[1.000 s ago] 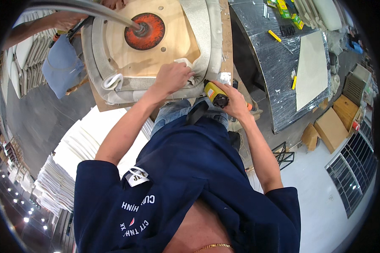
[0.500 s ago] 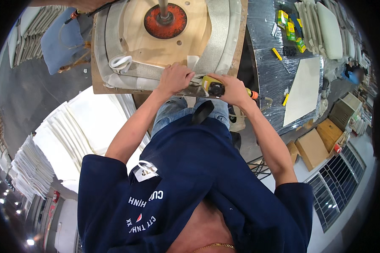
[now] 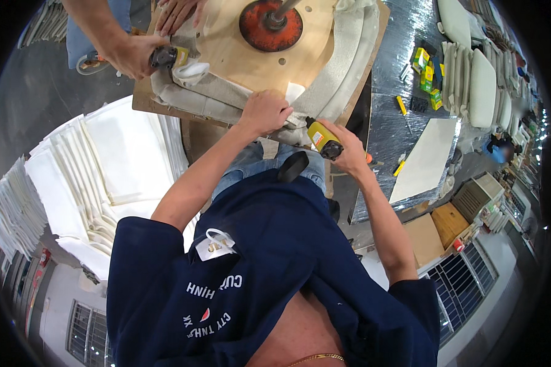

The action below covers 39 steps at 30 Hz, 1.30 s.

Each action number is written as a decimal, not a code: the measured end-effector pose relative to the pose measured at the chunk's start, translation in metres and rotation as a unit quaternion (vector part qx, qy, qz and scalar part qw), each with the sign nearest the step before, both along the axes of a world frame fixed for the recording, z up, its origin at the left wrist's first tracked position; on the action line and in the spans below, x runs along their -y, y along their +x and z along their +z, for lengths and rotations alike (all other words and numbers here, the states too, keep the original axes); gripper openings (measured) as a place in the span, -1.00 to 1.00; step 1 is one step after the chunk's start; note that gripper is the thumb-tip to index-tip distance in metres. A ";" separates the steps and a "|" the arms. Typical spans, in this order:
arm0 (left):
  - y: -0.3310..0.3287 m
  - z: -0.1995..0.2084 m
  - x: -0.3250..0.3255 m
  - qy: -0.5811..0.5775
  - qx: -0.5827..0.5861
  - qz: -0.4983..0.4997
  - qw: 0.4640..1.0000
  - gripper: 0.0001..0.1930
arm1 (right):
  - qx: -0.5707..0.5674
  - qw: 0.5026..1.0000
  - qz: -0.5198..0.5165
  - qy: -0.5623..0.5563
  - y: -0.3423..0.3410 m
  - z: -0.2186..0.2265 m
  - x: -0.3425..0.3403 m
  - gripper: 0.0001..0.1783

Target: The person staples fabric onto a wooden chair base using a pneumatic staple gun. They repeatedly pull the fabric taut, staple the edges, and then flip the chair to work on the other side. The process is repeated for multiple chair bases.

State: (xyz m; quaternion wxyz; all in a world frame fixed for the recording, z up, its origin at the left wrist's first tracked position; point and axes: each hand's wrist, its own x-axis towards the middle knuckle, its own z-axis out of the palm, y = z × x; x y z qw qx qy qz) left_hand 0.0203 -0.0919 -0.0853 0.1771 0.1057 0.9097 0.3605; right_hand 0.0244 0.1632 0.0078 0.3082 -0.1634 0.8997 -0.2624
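Observation:
My right hand grips a yellow and black pneumatic staple gun, its nose angled at the near edge of an upholstered seat. With closed fingers my left hand pinches the seat's grey fabric at that edge, left of the gun's nose. The fabric is wrapped over the rim of a light plywood panel. An orange-red round disc on a metal rod rests on the panel. A co-worker's hand holds another yellow staple gun at the seat's left corner; their other hand lies on the fabric.
White padded pieces are stacked at my left. To the right, a plastic-wrapped table carries green-yellow boxes, yellow markers, a cream panel and stacked cushions. Cardboard lies beyond it.
My staple gun has turned and tilted, with its nose now pointing up-left. The co-worker's hands and staple gun have come in at the seat's left corner. The whole view has shifted.

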 end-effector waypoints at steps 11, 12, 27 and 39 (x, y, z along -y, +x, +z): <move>0.009 0.001 -0.008 -0.020 -0.008 0.035 0.999 -0.70 | -0.002 0.989 0.112 0.096 -0.032 0.002 0.017 -0.14; 0.013 0.001 -0.009 -0.014 -0.015 0.053 0.998 -0.69 | 0.000 0.991 0.109 0.078 -0.033 0.001 0.009 -0.14; 0.012 0.006 -0.016 -0.059 -0.090 0.021 0.994 -0.72 | -0.017 0.995 0.071 0.072 -0.033 -0.004 -0.015 -0.21; -0.015 0.005 -0.034 -0.055 -0.107 -0.049 0.992 -0.80 | -0.019 0.999 0.019 -0.024 -0.042 -0.011 -0.033 -0.27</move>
